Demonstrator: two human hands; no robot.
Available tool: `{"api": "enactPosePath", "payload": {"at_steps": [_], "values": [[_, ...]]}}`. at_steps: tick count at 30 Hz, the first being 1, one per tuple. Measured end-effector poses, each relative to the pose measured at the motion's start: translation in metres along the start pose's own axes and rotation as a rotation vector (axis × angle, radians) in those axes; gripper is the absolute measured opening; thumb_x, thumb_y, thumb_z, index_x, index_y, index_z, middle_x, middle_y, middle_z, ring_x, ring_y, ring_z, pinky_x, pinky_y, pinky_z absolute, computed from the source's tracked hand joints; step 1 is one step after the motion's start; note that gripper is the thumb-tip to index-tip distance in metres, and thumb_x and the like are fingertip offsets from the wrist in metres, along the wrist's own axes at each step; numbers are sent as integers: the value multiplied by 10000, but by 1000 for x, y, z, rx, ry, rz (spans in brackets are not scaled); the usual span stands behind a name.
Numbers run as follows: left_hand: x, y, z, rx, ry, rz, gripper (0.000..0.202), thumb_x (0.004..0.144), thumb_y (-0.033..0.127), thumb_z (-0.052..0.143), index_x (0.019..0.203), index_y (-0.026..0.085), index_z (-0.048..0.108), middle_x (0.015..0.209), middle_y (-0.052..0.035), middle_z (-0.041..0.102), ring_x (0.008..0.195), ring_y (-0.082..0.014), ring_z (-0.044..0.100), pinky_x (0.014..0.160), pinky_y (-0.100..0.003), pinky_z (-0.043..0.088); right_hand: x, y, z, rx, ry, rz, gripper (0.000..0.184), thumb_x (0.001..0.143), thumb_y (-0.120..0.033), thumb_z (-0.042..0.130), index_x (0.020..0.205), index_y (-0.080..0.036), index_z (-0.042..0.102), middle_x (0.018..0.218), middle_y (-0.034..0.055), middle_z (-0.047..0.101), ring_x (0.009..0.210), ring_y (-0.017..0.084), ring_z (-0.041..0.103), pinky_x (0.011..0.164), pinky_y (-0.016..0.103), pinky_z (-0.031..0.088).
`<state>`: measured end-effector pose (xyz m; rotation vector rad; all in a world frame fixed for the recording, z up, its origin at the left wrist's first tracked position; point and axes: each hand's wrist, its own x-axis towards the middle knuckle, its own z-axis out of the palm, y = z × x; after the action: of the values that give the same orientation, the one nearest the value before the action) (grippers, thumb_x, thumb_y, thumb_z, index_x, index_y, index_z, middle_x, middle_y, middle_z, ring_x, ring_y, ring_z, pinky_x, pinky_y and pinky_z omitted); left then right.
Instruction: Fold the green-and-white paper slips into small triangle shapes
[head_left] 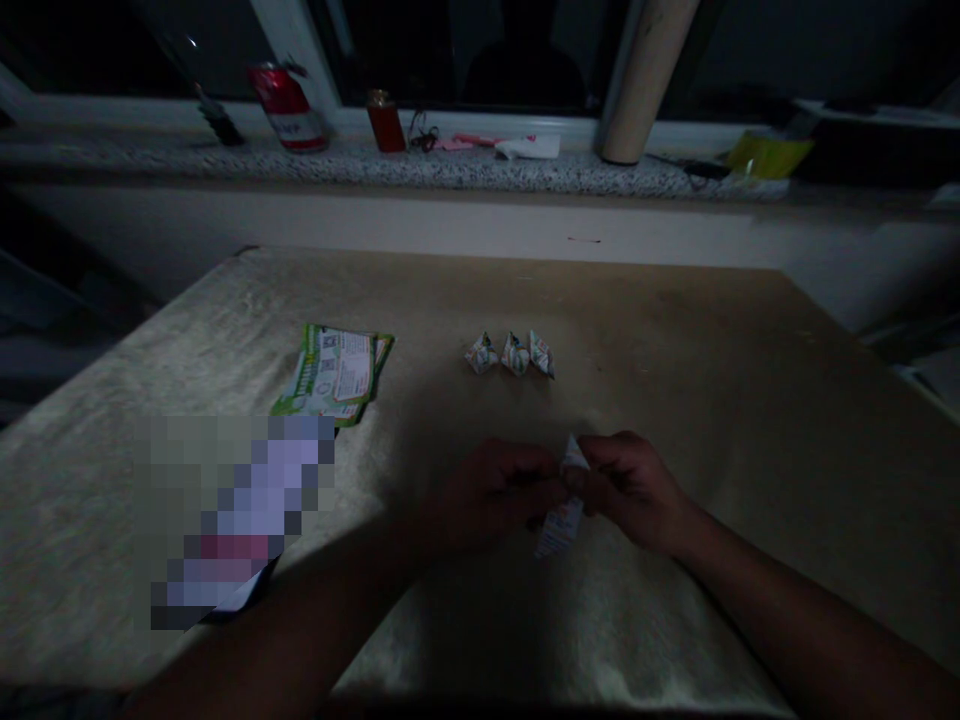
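Observation:
My left hand (510, 495) and my right hand (634, 490) meet above the near middle of the table. Between them they pinch a folded strip of printed paper (562, 525), its pointed tip sticking up past the fingers and its lower end hanging below. Shadow hides part of the left fingers. Farther back, three small folded paper shapes sit side by side: a left one (481, 355), a middle one (515, 355) and a right one (541, 355). To their left lies a small pile of green and white printed leaflets (334, 375).
A pixelated flat item (255, 510) lies by my left forearm. The table (712, 350) reaches to the wall under a speckled windowsill (465, 175). On the sill stand a red can (289, 110), a red jar (386, 122), a tall tube (646, 85) and a yellow item (769, 155).

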<state>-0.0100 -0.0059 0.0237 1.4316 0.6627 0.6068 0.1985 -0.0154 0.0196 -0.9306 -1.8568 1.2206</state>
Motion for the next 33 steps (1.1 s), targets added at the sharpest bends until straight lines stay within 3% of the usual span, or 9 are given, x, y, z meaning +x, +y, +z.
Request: {"api": "enactPosePath", "payload": {"at_steps": [3, 12, 20, 26, 33], "values": [[0, 0, 2, -16, -45, -9, 301, 897, 378, 634, 737, 123, 621, 630, 21, 548, 575, -74, 484, 554, -190, 375, -1, 0, 1, 8, -56, -15, 375, 970, -361, 547, 651, -164, 546, 503, -52, 465, 431, 63, 414, 418, 182, 288], [0, 1, 2, -117, -92, -35, 348, 860, 420, 676, 691, 128, 594, 603, 23, 530, 545, -75, 474, 529, -192, 380, -5, 0, 9, -56, 14, -108, 447, 1016, -328, 466, 598, -171, 500, 453, -60, 431, 393, 52, 415, 413, 167, 304], [-1, 1, 4, -96, -110, -23, 328, 873, 389, 659, 682, 134, 578, 591, 37, 510, 535, -65, 443, 523, -185, 360, -3, -3, 13, 0, 51, -75, 529, 1039, -415, 391, 579, -175, 492, 425, -47, 448, 366, 62, 426, 397, 172, 315], [0, 0, 1, -102, -37, -1, 342, 880, 397, 652, 683, 127, 577, 597, 31, 508, 550, -70, 441, 531, -189, 357, -1, 0, 5, 134, -42, 2, 535, 1020, -491, 421, 607, -164, 515, 491, -31, 481, 437, 71, 442, 433, 185, 331], [-1, -1, 2, -111, -135, -50, 323, 871, 390, 666, 694, 130, 591, 602, 33, 514, 540, -66, 452, 518, -184, 359, -2, -3, 0, 128, -83, 48, 504, 1006, -481, 441, 597, -187, 437, 481, -56, 397, 421, 64, 348, 413, 200, 256]]}}
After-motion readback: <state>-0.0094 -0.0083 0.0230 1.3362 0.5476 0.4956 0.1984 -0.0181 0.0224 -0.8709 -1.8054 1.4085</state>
